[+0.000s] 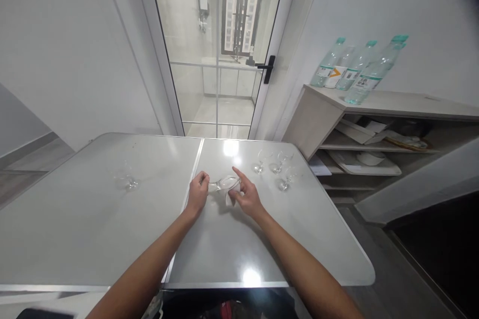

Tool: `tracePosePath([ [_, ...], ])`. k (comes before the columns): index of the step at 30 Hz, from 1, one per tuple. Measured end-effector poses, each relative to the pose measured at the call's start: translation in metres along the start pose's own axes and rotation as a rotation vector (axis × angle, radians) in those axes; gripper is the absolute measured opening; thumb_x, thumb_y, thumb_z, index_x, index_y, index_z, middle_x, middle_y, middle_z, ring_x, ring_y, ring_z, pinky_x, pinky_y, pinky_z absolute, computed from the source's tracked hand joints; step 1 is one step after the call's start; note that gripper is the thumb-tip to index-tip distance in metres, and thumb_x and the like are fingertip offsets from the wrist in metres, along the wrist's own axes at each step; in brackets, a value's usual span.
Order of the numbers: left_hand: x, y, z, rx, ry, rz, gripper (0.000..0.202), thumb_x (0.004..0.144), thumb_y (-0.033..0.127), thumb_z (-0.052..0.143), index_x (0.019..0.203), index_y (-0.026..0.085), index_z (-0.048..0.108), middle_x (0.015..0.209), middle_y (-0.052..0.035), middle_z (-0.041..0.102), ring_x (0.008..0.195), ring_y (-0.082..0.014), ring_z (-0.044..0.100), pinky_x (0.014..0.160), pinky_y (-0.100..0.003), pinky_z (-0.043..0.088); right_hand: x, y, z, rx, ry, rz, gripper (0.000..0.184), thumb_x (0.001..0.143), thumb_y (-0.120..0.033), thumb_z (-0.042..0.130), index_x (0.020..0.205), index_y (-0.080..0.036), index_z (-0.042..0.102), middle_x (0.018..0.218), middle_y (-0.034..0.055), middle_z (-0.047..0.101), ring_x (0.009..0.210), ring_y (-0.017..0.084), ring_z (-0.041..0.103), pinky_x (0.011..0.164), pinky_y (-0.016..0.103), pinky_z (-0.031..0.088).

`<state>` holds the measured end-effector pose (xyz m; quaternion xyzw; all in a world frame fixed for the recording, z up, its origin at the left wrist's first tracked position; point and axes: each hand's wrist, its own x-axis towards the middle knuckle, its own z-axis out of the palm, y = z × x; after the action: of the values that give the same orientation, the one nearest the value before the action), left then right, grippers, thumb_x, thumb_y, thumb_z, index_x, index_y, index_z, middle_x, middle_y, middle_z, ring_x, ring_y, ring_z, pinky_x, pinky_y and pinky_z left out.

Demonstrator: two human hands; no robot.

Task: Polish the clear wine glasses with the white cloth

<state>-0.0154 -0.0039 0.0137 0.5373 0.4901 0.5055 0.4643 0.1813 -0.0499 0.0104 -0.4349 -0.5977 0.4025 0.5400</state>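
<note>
A single stemmed glass point(130, 184) stands at far left, well apart from the left fingers, on the pale tabletop point(93, 239); its transparent upper part is hard to make out. Between it and the hands, a light seam point(199, 152) crosses the tabletop, passing just beside the left fingers. The left hand point(198, 192) is curled, its fingers pressed together around the stem end of a second glass, the held glass point(221, 184); the foot is hidden by the grip. This glass lies sideways between the two hands, above the tabletop, its bowl directed toward the right fingers. Beyond both sets of fingers stands a glazed door point(190, 94) with a black handle point(268, 69). At the bowl end, a white cloth point(229, 200) hangs partly below the glass, pinched between the thumb and fingers of the right hand point(247, 198); the index finger extends along the far side of the bowl. Right of these fingers, near but apart, three stemmed glasses point(277, 167) stand in a cluster. Farther right of the fingers, a shelf unit point(318, 114) carries several clear bottles point(363, 85) with green caps on its top.
</note>
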Motion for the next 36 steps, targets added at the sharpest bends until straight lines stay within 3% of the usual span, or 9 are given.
tracePosePath([
  [4,-0.012,0.008,0.003,0.195,0.032,0.295,0.02,0.088,0.036,0.058,0.076,0.022,0.05,0.066,0.0024,0.043,0.061,-0.0142,0.038,0.059,-0.026,0.035,0.004,-0.006,-0.002,0.343,0.078,0.178,0.088,0.083,-0.04,0.075,0.159,-0.019,0.036,0.065,-0.0081,0.055,0.055,0.011,0.048,0.059,0.023,0.044],
  [9,-0.001,-0.006,0.008,-0.132,-0.023,-0.154,0.028,0.084,0.042,0.058,0.072,0.024,0.039,0.059,0.0087,0.025,0.046,-0.0097,0.023,0.043,-0.021,0.018,0.002,-0.004,-0.012,-0.055,-0.106,0.002,0.081,0.083,-0.028,0.075,0.157,-0.026,0.041,0.076,-0.0036,0.065,0.067,0.015,0.055,0.072,0.031,0.051],
  [13,0.006,-0.011,0.007,-0.233,-0.096,-0.361,0.032,0.076,0.038,0.063,0.069,0.025,0.034,0.059,0.0107,0.02,0.044,-0.007,0.014,0.041,-0.021,0.008,0.003,0.006,-0.016,-0.4,-0.138,-0.324,0.06,0.084,-0.019,0.069,0.142,-0.032,0.061,0.109,0.0049,0.073,0.09,0.022,0.063,0.105,0.05,0.046],
  [16,0.001,-0.003,0.005,-0.116,-0.053,-0.189,0.027,0.08,0.038,0.062,0.071,0.023,0.041,0.059,0.0082,0.028,0.047,-0.0089,0.023,0.043,-0.021,0.019,0.003,0.008,-0.014,-0.307,-0.042,-0.275,0.056,0.085,-0.023,0.071,0.14,-0.03,0.061,0.103,0.0038,0.074,0.084,0.02,0.064,0.102,0.048,0.048],
  [21,-0.011,0.012,0.0,0.169,0.055,0.284,0.022,0.088,0.036,0.06,0.075,0.022,0.05,0.068,0.002,0.045,0.062,-0.0139,0.04,0.058,-0.025,0.036,0.003,-0.002,-0.01,0.192,-0.026,0.101,0.085,0.09,-0.044,0.071,0.16,-0.022,0.029,0.071,-0.0048,0.064,0.063,0.015,0.057,0.066,0.027,0.051],
  [24,-0.006,0.005,0.001,0.012,0.04,0.098,0.027,0.089,0.039,0.057,0.072,0.023,0.044,0.061,0.0053,0.034,0.053,-0.0119,0.033,0.049,-0.024,0.03,0.003,-0.004,-0.012,0.097,-0.15,0.056,0.086,0.087,-0.041,0.074,0.161,-0.024,0.032,0.079,-0.0024,0.067,0.067,0.015,0.058,0.069,0.028,0.051],
  [29,0.007,-0.009,0.006,-0.256,0.001,-0.233,0.031,0.079,0.04,0.062,0.069,0.023,0.038,0.057,0.0098,0.025,0.043,-0.0062,0.02,0.041,-0.019,0.014,0.005,0.007,-0.015,-0.468,-0.196,-0.335,0.06,0.09,-0.019,0.064,0.148,-0.03,0.055,0.114,0.0065,0.074,0.087,0.021,0.064,0.105,0.051,0.044],
  [32,0.01,-0.009,0.007,-0.3,0.049,-0.226,0.033,0.077,0.039,0.064,0.068,0.023,0.036,0.059,0.0097,0.026,0.043,-0.005,0.021,0.04,-0.018,0.015,0.004,0.012,-0.016,-0.53,-0.022,-0.404,0.057,0.092,-0.017,0.057,0.147,-0.028,0.056,0.115,0.0088,0.074,0.096,0.024,0.065,0.108,0.052,0.042],
  [36,0.008,-0.003,0.002,-0.324,0.152,-0.153,0.034,0.08,0.038,0.063,0.069,0.023,0.035,0.062,0.0082,0.026,0.046,-0.0057,0.023,0.041,-0.018,0.017,0.004,0.009,-0.019,-0.233,0.419,-0.22,0.035,0.094,-0.028,0.057,0.127,-0.025,0.068,0.115,0.0094,0.069,0.108,0.027,0.061,0.093,0.041,0.05],
])
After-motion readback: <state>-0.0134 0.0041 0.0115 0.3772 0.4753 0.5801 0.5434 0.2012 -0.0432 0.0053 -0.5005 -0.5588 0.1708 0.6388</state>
